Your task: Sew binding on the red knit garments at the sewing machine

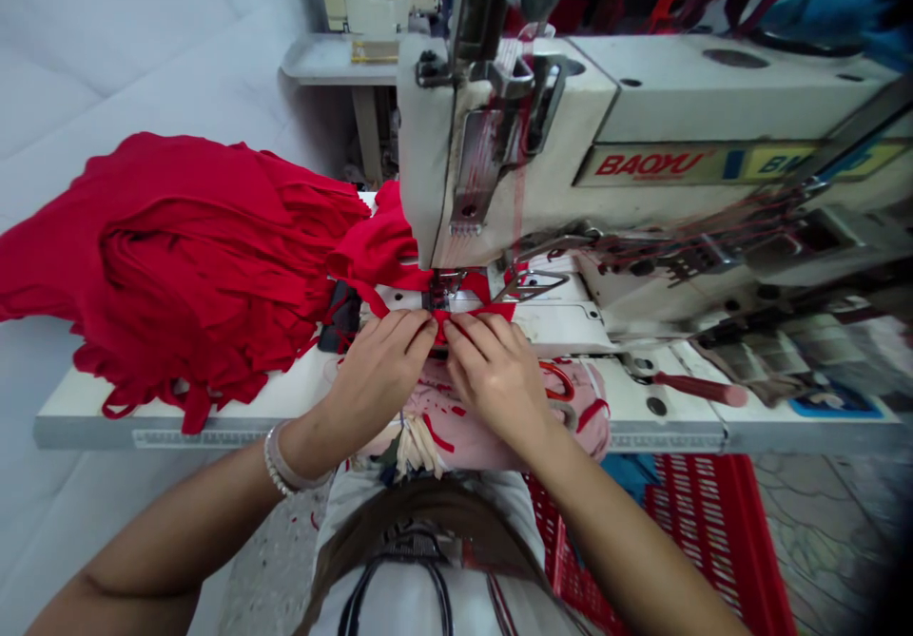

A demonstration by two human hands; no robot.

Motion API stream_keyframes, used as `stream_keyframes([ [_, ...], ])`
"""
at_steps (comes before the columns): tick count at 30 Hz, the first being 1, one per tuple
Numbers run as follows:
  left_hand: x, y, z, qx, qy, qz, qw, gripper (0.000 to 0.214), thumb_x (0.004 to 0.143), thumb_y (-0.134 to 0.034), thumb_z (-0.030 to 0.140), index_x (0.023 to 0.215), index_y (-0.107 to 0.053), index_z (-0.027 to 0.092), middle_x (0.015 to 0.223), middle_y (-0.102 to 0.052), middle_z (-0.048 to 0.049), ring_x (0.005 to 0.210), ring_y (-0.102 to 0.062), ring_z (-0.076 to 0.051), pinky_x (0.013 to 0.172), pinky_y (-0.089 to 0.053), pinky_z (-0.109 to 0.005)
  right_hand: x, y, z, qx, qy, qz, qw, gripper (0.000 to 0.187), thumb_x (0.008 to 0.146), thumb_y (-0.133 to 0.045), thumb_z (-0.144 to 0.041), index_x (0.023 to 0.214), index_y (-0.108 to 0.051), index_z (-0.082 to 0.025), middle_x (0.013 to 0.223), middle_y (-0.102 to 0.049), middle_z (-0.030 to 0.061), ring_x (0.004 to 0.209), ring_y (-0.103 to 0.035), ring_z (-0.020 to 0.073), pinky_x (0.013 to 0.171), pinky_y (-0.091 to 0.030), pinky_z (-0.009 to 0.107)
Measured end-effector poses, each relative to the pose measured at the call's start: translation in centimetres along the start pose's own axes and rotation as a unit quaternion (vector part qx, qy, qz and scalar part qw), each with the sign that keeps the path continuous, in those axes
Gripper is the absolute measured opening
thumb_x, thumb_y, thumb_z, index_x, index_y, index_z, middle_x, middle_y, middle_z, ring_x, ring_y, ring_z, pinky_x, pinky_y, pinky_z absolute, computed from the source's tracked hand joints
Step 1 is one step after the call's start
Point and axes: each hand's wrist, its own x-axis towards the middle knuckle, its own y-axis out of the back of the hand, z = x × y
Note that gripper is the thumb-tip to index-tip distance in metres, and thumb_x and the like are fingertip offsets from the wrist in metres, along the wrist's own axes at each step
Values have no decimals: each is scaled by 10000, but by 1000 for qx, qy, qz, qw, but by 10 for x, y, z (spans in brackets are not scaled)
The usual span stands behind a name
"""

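My left hand (381,360) and my right hand (495,375) meet in front of the sewing machine's presser foot (443,284), their fingertips pinching a narrow red fabric strip (471,313) on the needle plate. This strip runs under the foot and joins a loose fold of red knit cloth (375,246). A large heap of red fabric strips (178,265) lies on the table to the left. The white BAOYU industrial sewing machine (499,142) towers over both hands, with red thread running down its head.
A red-handled screwdriver (699,389) lies on the white machine table (86,434) to the right. Pink cloth (577,408) with red scraps sits at my lap, and a red plastic crate (685,512) stands on the floor below. Another sewing station (335,61) stands behind.
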Motion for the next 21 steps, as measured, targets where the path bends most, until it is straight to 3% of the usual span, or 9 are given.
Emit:
stream_keyframes([
  [6,-3,-1,0,-12,4,8,1000,341,932,-502,112,1254,-597,47,1222,-620,-150,1075,-562,-256,909,-507,-386,0,0,2,73,-56,44,995,241,924,-512,-131,1089,-684,-93,1108,-700,114,981,-546,236,878,-485,384],
  [12,-1,0,3,9,14,-3,1000,323,945,-459,113,1225,-607,54,1219,-623,-146,1084,-562,-251,912,-512,-383,0,3,-1,-31,-3,-7,999,284,921,-550,-182,1156,-675,-83,1177,-681,113,990,-507,267,805,-460,404],
  [21,-2,0,2,16,-1,-4,1000,363,936,-481,116,1279,-583,55,1223,-617,-150,1073,-562,-262,883,-516,-387,2,6,1,-31,23,6,999,254,909,-564,-150,1115,-683,-59,1120,-698,104,950,-501,233,784,-439,368],
])
